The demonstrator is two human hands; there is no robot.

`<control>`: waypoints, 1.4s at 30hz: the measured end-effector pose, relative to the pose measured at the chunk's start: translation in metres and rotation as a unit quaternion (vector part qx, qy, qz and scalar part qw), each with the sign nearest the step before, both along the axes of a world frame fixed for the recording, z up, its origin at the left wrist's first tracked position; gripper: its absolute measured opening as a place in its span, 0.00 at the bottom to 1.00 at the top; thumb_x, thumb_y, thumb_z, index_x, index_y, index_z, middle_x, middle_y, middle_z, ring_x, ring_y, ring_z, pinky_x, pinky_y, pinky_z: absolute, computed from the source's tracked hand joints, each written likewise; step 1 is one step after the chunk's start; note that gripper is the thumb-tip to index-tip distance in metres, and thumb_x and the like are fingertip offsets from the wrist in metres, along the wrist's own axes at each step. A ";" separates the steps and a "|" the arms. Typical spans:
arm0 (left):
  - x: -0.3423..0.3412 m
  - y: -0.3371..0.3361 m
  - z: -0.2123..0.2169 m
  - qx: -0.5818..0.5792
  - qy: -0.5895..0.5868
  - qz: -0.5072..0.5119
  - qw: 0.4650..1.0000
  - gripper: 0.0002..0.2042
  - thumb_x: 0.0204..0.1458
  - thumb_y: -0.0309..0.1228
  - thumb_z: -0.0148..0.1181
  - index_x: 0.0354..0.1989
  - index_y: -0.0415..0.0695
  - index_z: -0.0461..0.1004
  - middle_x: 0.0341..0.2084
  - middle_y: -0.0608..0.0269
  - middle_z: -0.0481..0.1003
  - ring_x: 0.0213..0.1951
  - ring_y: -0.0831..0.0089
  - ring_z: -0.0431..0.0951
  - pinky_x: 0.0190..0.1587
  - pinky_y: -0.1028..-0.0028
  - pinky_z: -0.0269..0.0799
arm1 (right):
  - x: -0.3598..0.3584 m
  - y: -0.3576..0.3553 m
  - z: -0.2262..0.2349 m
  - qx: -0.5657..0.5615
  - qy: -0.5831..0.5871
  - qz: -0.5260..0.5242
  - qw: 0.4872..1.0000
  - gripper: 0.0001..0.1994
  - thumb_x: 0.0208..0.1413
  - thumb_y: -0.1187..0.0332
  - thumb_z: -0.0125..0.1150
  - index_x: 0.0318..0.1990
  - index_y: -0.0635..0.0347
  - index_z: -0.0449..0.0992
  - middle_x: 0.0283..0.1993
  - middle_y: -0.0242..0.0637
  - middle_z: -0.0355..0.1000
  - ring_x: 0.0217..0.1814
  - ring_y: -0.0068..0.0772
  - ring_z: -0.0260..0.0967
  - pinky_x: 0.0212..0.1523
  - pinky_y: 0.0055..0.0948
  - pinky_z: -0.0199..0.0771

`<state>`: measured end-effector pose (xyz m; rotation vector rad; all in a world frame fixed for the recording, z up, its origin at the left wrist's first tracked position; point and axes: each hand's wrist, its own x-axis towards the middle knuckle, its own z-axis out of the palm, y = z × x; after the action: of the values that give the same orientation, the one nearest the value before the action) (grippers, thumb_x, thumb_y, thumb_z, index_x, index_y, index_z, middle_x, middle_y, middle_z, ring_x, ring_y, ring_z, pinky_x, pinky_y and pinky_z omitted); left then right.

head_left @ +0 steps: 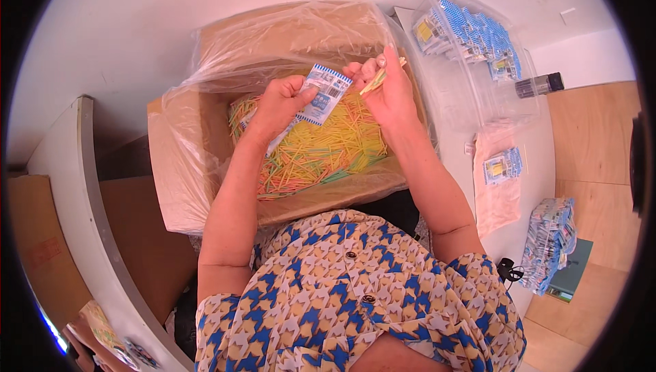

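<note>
My left hand (281,107) is closed on a small blue-and-white packet (331,99), its thumb pressed on the packet's face. More packets (281,138) show partly beneath that hand, mostly hidden. To the right of the packet, my right hand (394,99) is closed round a small bunch of thin yellowish sticks (373,84); its fingertips come close to the packet's upper edge. Both hands are over a cardboard box (172,167) lined with clear plastic film. Inside lies a heap of loose thin sticks (328,153) in yellow, orange, pink and green.
On the right, a clear plastic bin (451,92) holds several filled blue-and-white packets (478,34). A dark-capped bottle (538,85) is beside it. One packet (503,166) lies on a pink cloth (493,204); a bundle of packets (549,242) is nearer. A white panel edge (89,187) stands left.
</note>
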<state>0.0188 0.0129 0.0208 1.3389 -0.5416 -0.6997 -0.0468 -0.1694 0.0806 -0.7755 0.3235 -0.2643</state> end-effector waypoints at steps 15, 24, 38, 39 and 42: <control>-0.008 -0.001 0.004 -0.018 0.016 0.091 0.996 0.04 0.46 0.21 0.63 0.30 0.36 0.80 0.22 0.69 0.77 0.24 0.86 0.70 0.28 0.82 0.66 | 0.012 0.023 0.031 -0.173 -0.016 0.029 0.984 0.18 0.63 0.59 0.45 0.24 0.60 0.67 0.22 0.39 0.70 0.42 0.47 0.73 0.52 0.41 0.67; -0.010 -0.007 0.001 -0.034 -0.038 0.066 0.997 0.06 0.45 0.22 0.64 0.32 0.35 0.80 0.23 0.67 0.78 0.27 0.84 0.72 0.31 0.80 0.68 | 0.014 0.033 0.018 -0.316 0.015 0.027 0.948 0.18 0.62 0.54 0.47 0.28 0.61 0.67 0.25 0.44 0.73 0.44 0.44 0.73 0.48 0.40 0.71; -0.012 -0.007 -0.001 -0.042 -0.009 0.055 0.998 0.05 0.47 0.23 0.63 0.32 0.37 0.80 0.22 0.71 0.76 0.26 0.85 0.70 0.30 0.80 0.67 | 0.010 0.043 0.023 -0.407 -0.033 0.062 0.911 0.20 0.64 0.53 0.42 0.22 0.56 0.63 0.37 0.47 0.75 0.48 0.33 0.69 0.51 0.35 0.67; -0.013 -0.007 -0.001 -0.043 -0.008 0.058 0.997 0.05 0.47 0.23 0.63 0.32 0.37 0.80 0.22 0.71 0.76 0.26 0.85 0.70 0.30 0.80 0.67 | 0.010 0.044 0.023 -0.408 -0.033 0.065 0.910 0.20 0.64 0.53 0.42 0.22 0.56 0.63 0.37 0.47 0.75 0.48 0.33 0.69 0.51 0.35 0.67; -0.012 -0.006 -0.001 -0.045 -0.003 0.066 0.997 0.05 0.47 0.24 0.63 0.32 0.37 0.80 0.21 0.71 0.76 0.25 0.85 0.69 0.29 0.80 0.66 | 0.007 0.046 0.024 -0.431 -0.010 0.108 0.896 0.21 0.64 0.53 0.41 0.24 0.57 0.65 0.40 0.46 0.75 0.50 0.32 0.67 0.54 0.35 0.65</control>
<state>0.0064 0.0071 0.0202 1.2810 -0.4789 -0.5574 -0.0393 -0.1235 0.1044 -1.6745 0.0799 -0.2002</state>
